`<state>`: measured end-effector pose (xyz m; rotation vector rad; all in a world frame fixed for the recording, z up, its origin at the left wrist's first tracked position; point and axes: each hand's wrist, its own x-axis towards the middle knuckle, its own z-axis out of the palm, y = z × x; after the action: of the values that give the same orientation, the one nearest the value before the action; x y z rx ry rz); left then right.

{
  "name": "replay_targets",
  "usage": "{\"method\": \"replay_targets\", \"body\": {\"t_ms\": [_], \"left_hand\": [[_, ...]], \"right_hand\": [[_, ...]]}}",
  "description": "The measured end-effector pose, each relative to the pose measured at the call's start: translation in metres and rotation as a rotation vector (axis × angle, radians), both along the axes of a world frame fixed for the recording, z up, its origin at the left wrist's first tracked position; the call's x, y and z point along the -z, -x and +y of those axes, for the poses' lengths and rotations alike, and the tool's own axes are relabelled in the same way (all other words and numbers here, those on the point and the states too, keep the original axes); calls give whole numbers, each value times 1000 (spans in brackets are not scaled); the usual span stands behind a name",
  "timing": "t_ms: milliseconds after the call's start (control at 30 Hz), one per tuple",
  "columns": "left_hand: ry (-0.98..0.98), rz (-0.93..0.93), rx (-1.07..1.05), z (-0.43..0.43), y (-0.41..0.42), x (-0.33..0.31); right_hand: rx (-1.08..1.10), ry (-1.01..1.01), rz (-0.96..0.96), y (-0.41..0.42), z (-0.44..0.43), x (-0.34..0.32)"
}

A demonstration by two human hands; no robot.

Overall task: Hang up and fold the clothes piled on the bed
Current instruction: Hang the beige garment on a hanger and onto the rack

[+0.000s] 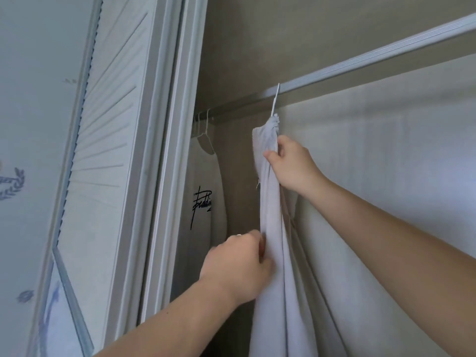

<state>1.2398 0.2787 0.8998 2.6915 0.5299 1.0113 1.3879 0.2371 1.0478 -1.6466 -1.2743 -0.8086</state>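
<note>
- pale grey garment [280,253] hangs from a white hanger hook [275,99] on the closet rail [360,60], bunched at the top.
- right hand [291,166] grips the garment's upper fold just below the hook, thumb across the cloth.
- left hand [239,264] pinches the garment's left edge lower down, fingers curled into the fabric.
- white shirt with black script [203,202] hangs farther left on the rail, near the louvred door [108,124].

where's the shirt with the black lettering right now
In the head view, the white shirt with black lettering hangs at the left end of the closet rail, beside the door frame, left of the grey garment.
</note>
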Motion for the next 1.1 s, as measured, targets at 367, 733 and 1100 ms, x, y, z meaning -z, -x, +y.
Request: {"method": "replay_targets", "body": {"t_ms": [367, 733, 1100], "left_hand": [[-6, 98, -246, 49, -10, -6], [-80, 482, -478, 71, -13, 0], [-291, 373, -429, 37, 9, 15]], "right_hand": [[-210, 85, 162, -13, 134, -2], [-303, 158, 224, -12, 196, 4], [-469, 201, 174, -17, 108, 76]]}}
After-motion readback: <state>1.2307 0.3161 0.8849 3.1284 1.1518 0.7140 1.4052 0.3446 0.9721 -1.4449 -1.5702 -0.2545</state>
